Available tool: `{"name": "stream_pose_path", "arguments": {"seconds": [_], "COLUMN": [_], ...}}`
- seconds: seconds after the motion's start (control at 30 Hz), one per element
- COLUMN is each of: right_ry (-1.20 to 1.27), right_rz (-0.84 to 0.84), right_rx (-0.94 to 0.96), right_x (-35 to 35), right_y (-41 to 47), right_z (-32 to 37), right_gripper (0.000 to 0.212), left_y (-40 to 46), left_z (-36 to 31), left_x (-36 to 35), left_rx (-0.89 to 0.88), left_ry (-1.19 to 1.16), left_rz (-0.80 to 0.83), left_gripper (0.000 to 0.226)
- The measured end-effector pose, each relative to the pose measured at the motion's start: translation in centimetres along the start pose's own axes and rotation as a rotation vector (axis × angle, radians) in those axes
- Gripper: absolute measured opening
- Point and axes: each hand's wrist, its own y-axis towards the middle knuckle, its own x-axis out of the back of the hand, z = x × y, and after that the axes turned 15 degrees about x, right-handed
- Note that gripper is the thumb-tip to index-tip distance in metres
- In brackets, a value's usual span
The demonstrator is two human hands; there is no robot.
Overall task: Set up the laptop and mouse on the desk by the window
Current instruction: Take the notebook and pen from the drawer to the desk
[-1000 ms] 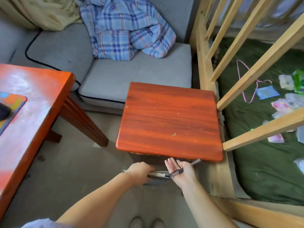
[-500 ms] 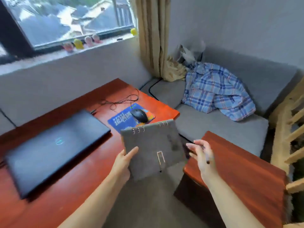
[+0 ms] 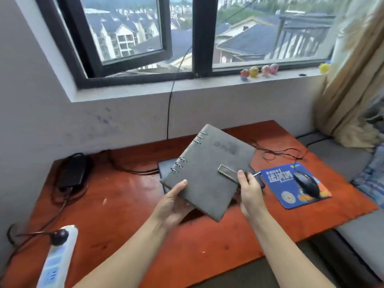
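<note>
I hold a grey ring-bound notebook tilted above the red wooden desk under the window. My left hand grips its near left corner from below. My right hand holds a dark pen and rests its thumb on the notebook's right edge by the clasp. The dark laptop lies shut on the desk, mostly hidden behind the notebook. A black mouse sits on a blue mouse pad to the right, its cord looping toward the back.
A black power adapter with cables lies at the desk's back left. A white power strip with a plug in it sits at the near left. Small toy figures line the windowsill. A grey sofa and curtain are on the right.
My view has swung left from the small side table to the desk. Both hands brought the notebook and pen up from under that table and now hold them over the laptop.
</note>
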Motion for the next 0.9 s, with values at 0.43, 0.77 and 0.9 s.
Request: {"name": "stream_pose_path", "arguments": {"seconds": [0.43,0.77,0.9], "right_ry": [-0.966,-1.447,-1.590], "right_rz": [0.861,1.066,1.103], "right_rx": [-0.046,-0.061,0.054], "right_x": [-15.5,-16.5,-16.9], "right_y": [-3.0,-4.2,-3.5], "right_z": [-12.9,-18.7,-17.9], "right_gripper": [0.020,0.057,0.057], "left_y": [-7.0,-5.4,-5.2], "left_z": [-4.3,-3.2,-3.1], "left_x": [20.8,24.2,24.1], "left_rx": [-0.189,-0.106,-0.091], "left_ry": [0.290,0.444,0.568], "left_rz": [-0.870,-1.195,-1.228], "left_gripper": [0.034,0.034,0.034]}}
